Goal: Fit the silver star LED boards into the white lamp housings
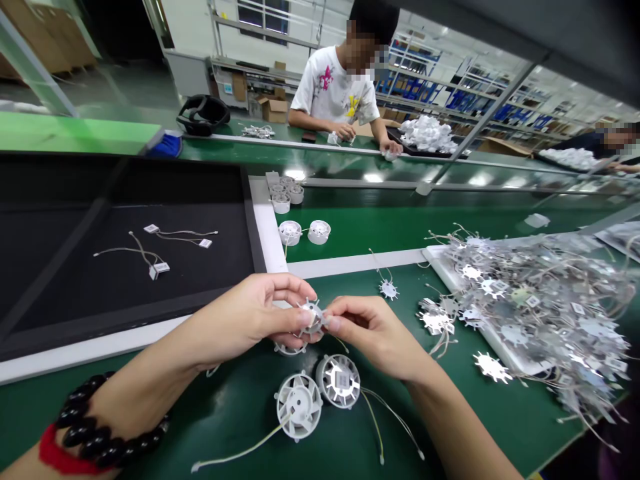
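Note:
My left hand (265, 313) is closed on a small star-shaped metal plate (314, 317), thumb in front and fingers behind. The thumb and forefinger of my right hand (373, 333) pinch the same plate at its right edge. Just below lie two round white plastic housings with wires: an open spoked one (299, 405) and one with a shiny star-shaped plate (341, 381) on top. Another white housing (290, 349) is partly hidden under my left hand. To the right, a single star-shaped plate with wires (389, 289) lies on the green table.
A big heap of star-shaped plates with wires (540, 300) overflows a white tray at right. On the left, a black tray (200, 193) holds a few wired square pieces (159, 269). White housings (290, 232) stand beyond my hands. Across the bench, a co-worker (335, 87) handles white parts.

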`<state>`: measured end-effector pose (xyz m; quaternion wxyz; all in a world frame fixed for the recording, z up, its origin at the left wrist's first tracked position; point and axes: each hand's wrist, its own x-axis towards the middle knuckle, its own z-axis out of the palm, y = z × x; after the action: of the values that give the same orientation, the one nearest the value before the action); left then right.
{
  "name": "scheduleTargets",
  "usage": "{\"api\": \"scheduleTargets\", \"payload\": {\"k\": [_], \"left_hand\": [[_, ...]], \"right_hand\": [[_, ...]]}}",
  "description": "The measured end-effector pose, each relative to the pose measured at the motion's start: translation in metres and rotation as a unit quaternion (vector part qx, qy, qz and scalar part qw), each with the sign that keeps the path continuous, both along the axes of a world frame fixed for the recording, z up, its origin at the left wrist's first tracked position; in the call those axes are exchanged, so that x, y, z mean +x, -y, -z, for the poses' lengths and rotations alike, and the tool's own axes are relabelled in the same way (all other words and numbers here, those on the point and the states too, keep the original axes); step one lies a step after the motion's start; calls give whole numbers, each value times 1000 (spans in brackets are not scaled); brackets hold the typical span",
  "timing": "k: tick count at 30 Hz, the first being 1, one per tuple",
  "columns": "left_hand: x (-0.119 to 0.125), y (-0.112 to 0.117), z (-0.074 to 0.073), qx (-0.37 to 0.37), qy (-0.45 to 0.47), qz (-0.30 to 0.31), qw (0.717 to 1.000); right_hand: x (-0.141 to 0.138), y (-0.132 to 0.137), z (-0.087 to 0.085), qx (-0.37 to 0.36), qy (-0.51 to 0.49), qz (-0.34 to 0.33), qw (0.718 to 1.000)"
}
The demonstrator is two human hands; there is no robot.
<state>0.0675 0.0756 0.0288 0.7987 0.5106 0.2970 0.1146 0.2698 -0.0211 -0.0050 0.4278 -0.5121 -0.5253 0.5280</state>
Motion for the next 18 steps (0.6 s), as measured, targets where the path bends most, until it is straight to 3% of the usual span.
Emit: {"api": "scheduleTargets", "payload": {"k": [8,11,15,18], "left_hand": [[1,-2,4,60,-25,-33,997],[-2,0,1,138,-63,-28,988],[-12,8,-5,287,-170,44,942],[-18,12,-6,429,-235,110,865]], "right_hand": [[-4,-2,-1,13,-51,14,999],[-8,-3,2,-4,-31,63,998],[-9,-4,6,-17,-10,83,996],[-8,-6,8,-34,-11,80,996]]}}
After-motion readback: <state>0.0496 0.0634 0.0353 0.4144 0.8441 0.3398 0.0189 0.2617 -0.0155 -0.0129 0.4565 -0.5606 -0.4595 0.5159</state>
